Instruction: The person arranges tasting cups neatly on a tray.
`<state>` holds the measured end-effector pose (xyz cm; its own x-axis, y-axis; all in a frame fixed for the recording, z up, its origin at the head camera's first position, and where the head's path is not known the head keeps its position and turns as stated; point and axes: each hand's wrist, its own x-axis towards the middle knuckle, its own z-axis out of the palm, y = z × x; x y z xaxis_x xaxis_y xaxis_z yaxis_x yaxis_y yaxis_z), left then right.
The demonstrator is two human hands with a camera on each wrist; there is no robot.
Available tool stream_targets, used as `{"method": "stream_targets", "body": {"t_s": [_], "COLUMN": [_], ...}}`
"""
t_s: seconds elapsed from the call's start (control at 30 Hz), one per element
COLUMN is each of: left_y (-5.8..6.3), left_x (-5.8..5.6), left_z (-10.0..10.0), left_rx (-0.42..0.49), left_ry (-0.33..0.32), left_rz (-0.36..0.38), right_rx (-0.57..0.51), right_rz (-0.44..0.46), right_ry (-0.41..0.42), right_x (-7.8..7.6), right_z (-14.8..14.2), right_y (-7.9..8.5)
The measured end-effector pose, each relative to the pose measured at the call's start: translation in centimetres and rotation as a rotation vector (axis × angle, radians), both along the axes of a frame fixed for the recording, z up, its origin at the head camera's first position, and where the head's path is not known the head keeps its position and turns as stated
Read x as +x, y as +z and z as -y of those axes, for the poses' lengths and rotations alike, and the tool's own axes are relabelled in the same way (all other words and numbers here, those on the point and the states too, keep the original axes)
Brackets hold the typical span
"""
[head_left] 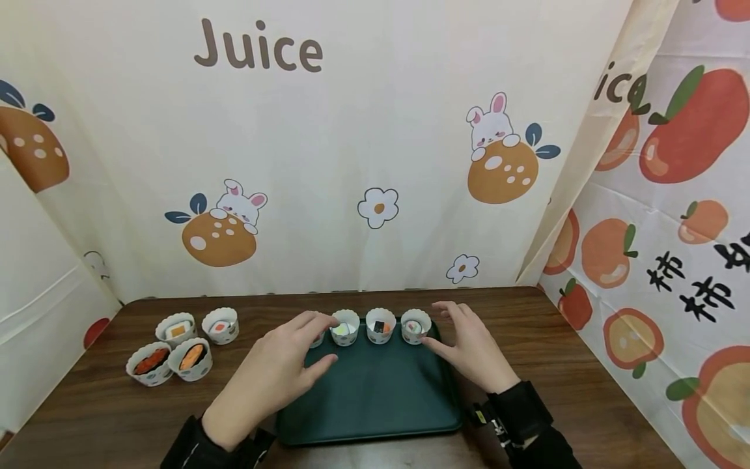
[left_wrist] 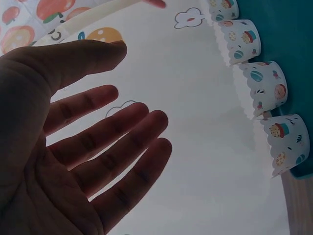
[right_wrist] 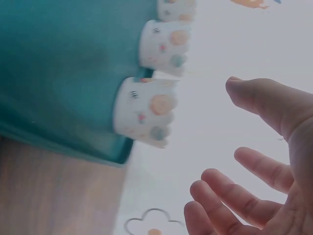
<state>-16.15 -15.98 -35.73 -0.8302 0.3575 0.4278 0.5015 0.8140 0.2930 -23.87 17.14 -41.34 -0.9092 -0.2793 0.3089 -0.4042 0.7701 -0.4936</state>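
Several patterned paper cups with scalloped rims stand in a row along the far edge of a dark green tray [head_left: 369, 391]. My left hand [head_left: 284, 361] hovers over the tray's left side, fingers extended and palm bare; it partly hides the leftmost cup [head_left: 317, 341]. Beside it is a cup with a pale yellow-green piece [head_left: 345, 327]. Further right come a cup with a black and orange piece [head_left: 381, 326] and the rightmost cup [head_left: 415, 326]. My right hand [head_left: 474, 348] is beside that last cup, thumb spread from relaxed fingers and nothing held; whether it touches the cup I cannot tell.
More cups stand on the wooden table [head_left: 105, 417] at the left. They include a cup with red sushi [head_left: 150, 365], a cup with orange sushi [head_left: 191, 359], a cup with a yellow-topped piece [head_left: 176, 330] and a cup with a small roll [head_left: 220, 326]. A printed curtain [head_left: 328, 143] hangs behind.
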Motion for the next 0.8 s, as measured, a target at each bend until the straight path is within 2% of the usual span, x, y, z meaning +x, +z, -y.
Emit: {"method": "stream_targets", "body": {"t_s": [0.13,0.3,0.6,0.8], "left_y": [-0.1,-0.4,-0.4,0.0], "left_x": [-0.1,-0.2,0.0,0.3], "left_z": [0.2,1.1,4.9,7.9], "left_rx": [-0.016,-0.055,-0.094,-0.083], "left_ry": [-0.006,0.026,0.114,0.178], "left_rz": [0.019,0.016,0.051,0.09], "right_rx": [0.0,0.003,0.006,-0.004], "right_rz": [-0.053,-0.08,-0.156,-0.191], "right_ry": [0.02,0.039,0.098,0.148], "right_x": [1.2,2.9,4.8,5.6], "right_z": [0.2,0.6,1.4,1.8], "right_y": [1.3,2.9,4.6,5.1]}}
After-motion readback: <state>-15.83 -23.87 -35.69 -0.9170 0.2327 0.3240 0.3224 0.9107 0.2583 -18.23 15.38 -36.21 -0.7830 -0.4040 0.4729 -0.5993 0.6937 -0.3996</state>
